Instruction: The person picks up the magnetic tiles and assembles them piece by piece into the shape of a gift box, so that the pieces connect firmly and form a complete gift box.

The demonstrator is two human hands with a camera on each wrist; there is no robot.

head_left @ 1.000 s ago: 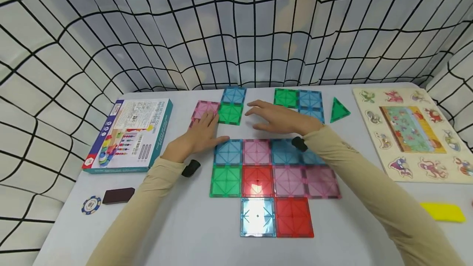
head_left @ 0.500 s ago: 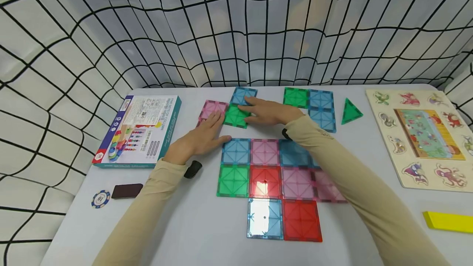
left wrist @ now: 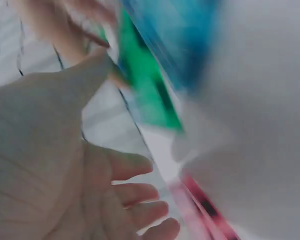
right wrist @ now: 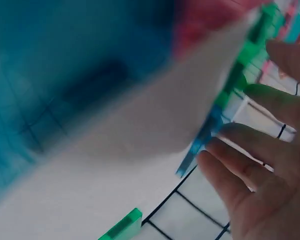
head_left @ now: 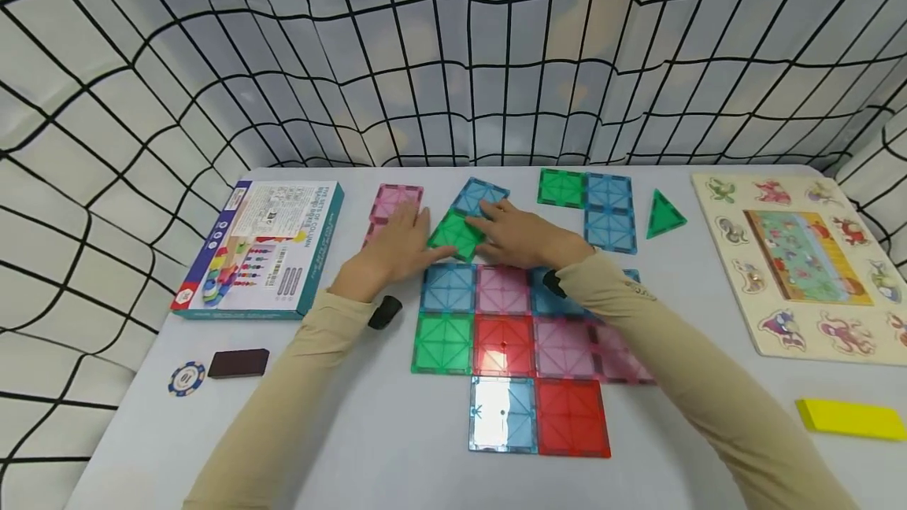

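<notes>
A joined pair of translucent square tiles, green in front and blue behind, lies tilted on the table between both hands. My right hand touches the pair's right side with extended fingertips. My left hand lies over the pink tiles, its thumb reaching the green tile's front left corner. In the left wrist view, the left hand's fingers look relaxed and hold nothing. In front lies a larger flat layout of coloured square tiles, right behind which the green tile's front corner sits.
Behind right lie another green tile with blue ones, and a green triangle. A boxed toy, a poker chip and a dark block are left. A puzzle board and yellow block are right. Black netting encloses the table.
My right hand has come left onto the green and blue pair. The pair has turned clockwise and slid closer to the large layout, and a gap has opened between it and the pink tiles.
</notes>
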